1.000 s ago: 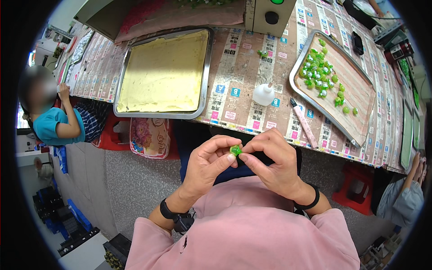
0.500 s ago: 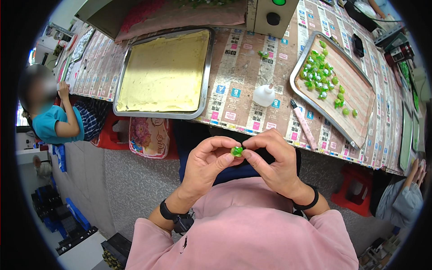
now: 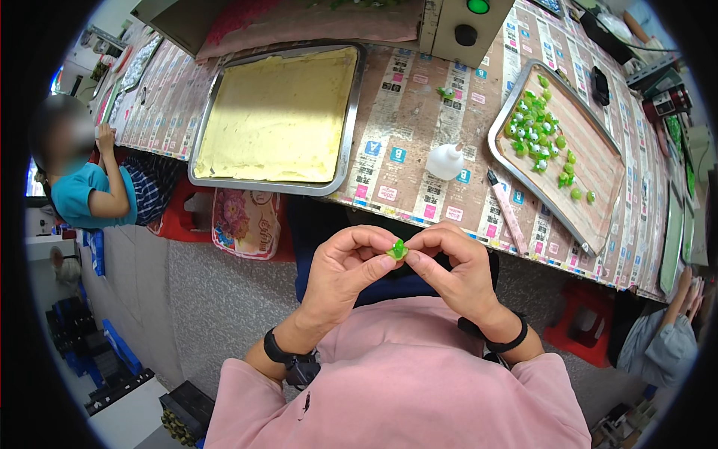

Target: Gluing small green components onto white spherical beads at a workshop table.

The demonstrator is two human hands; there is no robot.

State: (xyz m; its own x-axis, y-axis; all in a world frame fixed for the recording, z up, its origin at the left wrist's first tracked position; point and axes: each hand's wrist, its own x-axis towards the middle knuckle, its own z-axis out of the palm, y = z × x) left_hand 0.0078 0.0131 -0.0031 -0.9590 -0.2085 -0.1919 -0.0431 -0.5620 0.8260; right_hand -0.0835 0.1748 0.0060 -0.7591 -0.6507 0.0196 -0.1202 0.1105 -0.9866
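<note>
Pinching the small green piece (image 3: pixel 398 250) between nearly closed thumbs and forefingers, the left hand (image 3: pixel 342 263) and right hand (image 3: pixel 458 271), in the head view, hold it before the table (image 3: pixel 407 183); its visible side has turned, so handling seems unfinished.

Bright, even light reaches my fingers (image 3: pixel 365 237); the green charm (image 3: pixel 398 251) between them looks glossy but lacks fine detail. Just beyond them, shadow darkens beneath the table (image 3: pixel 404 179). Far to either side, straight edges bow into blackness.
</note>
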